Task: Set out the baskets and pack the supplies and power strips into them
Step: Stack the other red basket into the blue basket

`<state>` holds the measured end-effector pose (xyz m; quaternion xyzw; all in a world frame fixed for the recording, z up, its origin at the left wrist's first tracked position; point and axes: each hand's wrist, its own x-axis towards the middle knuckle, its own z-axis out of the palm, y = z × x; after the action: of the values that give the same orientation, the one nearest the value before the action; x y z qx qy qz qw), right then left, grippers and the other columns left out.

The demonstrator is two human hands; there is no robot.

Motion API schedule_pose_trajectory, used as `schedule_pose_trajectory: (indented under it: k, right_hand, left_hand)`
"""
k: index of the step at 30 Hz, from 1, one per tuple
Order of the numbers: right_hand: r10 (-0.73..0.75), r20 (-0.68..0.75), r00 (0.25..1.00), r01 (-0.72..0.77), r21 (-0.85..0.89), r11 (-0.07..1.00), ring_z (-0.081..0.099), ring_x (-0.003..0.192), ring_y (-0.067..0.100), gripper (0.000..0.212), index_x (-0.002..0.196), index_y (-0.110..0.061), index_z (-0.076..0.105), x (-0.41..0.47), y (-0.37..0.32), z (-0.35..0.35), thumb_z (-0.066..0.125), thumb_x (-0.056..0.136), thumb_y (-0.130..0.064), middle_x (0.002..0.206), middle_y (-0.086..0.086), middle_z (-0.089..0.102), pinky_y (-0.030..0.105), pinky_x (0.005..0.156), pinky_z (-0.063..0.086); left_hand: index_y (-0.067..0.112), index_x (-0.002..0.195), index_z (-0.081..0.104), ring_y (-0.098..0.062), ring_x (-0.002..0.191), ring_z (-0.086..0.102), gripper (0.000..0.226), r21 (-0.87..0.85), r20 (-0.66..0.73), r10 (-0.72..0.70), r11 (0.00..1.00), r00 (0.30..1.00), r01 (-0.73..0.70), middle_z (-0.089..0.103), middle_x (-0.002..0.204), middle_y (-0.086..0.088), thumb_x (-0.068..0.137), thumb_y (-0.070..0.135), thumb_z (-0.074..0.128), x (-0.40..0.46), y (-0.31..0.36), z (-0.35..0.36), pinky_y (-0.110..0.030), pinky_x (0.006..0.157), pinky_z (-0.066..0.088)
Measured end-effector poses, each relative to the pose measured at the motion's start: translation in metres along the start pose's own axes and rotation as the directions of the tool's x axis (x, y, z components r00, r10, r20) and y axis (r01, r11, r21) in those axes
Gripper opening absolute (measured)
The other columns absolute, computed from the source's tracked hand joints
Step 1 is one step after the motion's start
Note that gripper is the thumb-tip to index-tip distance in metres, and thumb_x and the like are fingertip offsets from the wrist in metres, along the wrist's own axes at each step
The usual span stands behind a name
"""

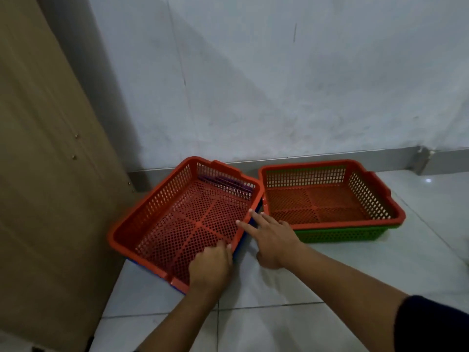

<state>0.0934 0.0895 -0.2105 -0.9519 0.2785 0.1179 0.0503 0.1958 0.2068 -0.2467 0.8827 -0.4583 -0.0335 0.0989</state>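
Note:
Two stacks of mesh plastic baskets sit on the tiled floor by the wall. The left red basket [162, 196] is tilted up on a blue basket [239, 250] beneath it, and something purple [223, 181] shows behind its far wall. My left hand [212, 266] grips the near right corner of this red basket's rim. My right hand [270, 236] lies against the same rim's right side with its fingers spread. To the right, another red basket [375, 196] is nested in a green one [340, 235]. No supplies or power strips are in view.
A brown cabinet side [45, 174] stands at the left, close to the left stack. The grey-white wall [279, 85] with a grey skirting runs behind the baskets. White floor tiles [279, 326] spread in front and to the right.

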Motion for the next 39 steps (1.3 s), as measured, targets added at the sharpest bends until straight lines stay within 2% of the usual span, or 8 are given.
schedule_pose_trajectory:
  k: [8, 11, 14, 17, 21, 31, 35, 39]
  right_hand:
    - [0.022, 0.093, 0.995, -0.022, -0.006, 1.0, 0.003, 0.147, 0.027, 0.088, 0.149, -0.04, -0.001, 0.0, 0.005, 0.009, 0.059, 0.086, -0.026, 0.161, 0.004, -0.003, 0.055, 0.111, 0.02]
    - [0.022, 0.103, 0.994, -0.021, -0.01, 1.0, 0.003, 0.147, 0.027, 0.088, 0.149, -0.04, -0.002, -0.004, 0.009, 0.005, 0.058, 0.087, -0.027, 0.161, 0.003, -0.004, 0.053, 0.112, 0.021]
    - [0.008, 0.156, 0.988, -0.004, -0.027, 1.0, 0.003, 0.147, 0.028, 0.087, 0.149, -0.039, -0.002, -0.012, 0.016, 0.002, 0.057, 0.087, -0.025, 0.161, 0.004, -0.004, 0.053, 0.114, 0.02]
    - [-0.017, 0.198, 0.98, 0.028, -0.058, 0.998, 0.003, 0.146, 0.029, 0.086, 0.15, -0.037, -0.001, -0.02, 0.017, 0.002, 0.055, 0.087, -0.021, 0.161, 0.006, -0.002, 0.054, 0.115, 0.017]
    - [-0.029, 0.188, 0.982, 0.047, -0.093, 0.995, 0.005, 0.146, 0.028, 0.081, 0.15, -0.036, 0.001, -0.023, 0.015, 0.0, 0.053, 0.089, -0.025, 0.161, 0.007, 0.0, 0.051, 0.115, 0.015]
    - [-0.043, 0.178, 0.983, 0.055, -0.063, 0.996, 0.012, 0.145, 0.027, 0.085, 0.15, -0.034, 0.0, -0.012, 0.008, 0.007, 0.057, 0.088, -0.03, 0.161, 0.005, 0.003, 0.052, 0.113, 0.019]
    - [-0.048, 0.126, 0.991, 0.055, -0.049, 0.997, 0.015, 0.145, 0.026, 0.084, 0.15, -0.033, 0.004, -0.021, 0.013, 0.006, 0.06, 0.087, -0.032, 0.16, 0.005, 0.006, 0.051, 0.112, 0.021]
    - [-0.045, 0.022, 0.999, 0.046, -0.062, 0.997, 0.024, 0.141, 0.026, 0.079, 0.149, -0.028, 0.015, -0.049, 0.039, 0.0, 0.06, 0.084, -0.03, 0.158, 0.006, 0.015, 0.048, 0.11, 0.024]
  left_hand:
    - [0.011, 0.099, 0.052, -0.035, 0.086, 0.064, 0.04, -0.059, 0.142, 0.039, 0.998, 0.989, -0.031, 0.067, 0.096, -0.014, 0.101, 0.037, 0.023, 0.001, -0.002, 0.008, -0.038, 0.068, 0.046]
    - [0.013, 0.098, 0.056, -0.032, 0.086, 0.063, 0.047, -0.119, 0.256, 0.063, 0.992, 0.965, -0.033, 0.067, 0.098, -0.013, 0.097, 0.049, 0.026, 0.011, 0.0, -0.002, -0.038, 0.076, 0.05]
    - [0.009, 0.117, 0.05, -0.033, 0.102, 0.06, 0.039, 0.061, 0.401, 0.024, 0.997, 0.916, -0.053, 0.06, 0.116, -0.016, 0.097, 0.039, 0.036, 0.014, 0.005, -0.006, -0.041, 0.087, 0.049]
    - [0.006, 0.117, 0.051, -0.033, 0.107, 0.06, 0.03, 0.163, 0.357, -0.06, 0.987, 0.932, 0.001, 0.06, 0.12, -0.016, 0.097, 0.025, 0.038, 0.003, 0.01, -0.003, -0.039, 0.085, 0.048]
    - [0.006, 0.118, 0.053, -0.034, 0.113, 0.056, 0.041, 0.138, 0.381, -0.104, 0.989, 0.919, 0.054, 0.057, 0.125, -0.019, 0.098, 0.038, 0.035, 0.004, 0.007, -0.011, -0.039, 0.092, 0.045]
    - [0.011, 0.118, 0.053, -0.033, 0.105, 0.06, 0.043, -0.089, 0.328, 0.001, 0.996, 0.945, 0.03, 0.063, 0.117, -0.015, 0.091, 0.044, 0.048, 0.005, 0.018, 0.001, -0.04, 0.088, 0.05]
    - [0.014, 0.142, 0.027, -0.033, 0.122, 0.052, 0.072, 0.024, 0.424, -0.05, 0.999, 0.904, 0.044, 0.05, 0.136, -0.016, 0.086, 0.053, 0.05, 0.01, 0.056, -0.005, -0.041, 0.097, 0.043]
    - [0.012, 0.138, 0.028, -0.036, 0.129, 0.042, 0.071, 0.14, 0.364, -0.032, 0.99, 0.931, -0.021, 0.038, 0.141, -0.016, 0.084, 0.049, 0.055, 0.021, 0.101, -0.032, -0.042, 0.103, 0.038]
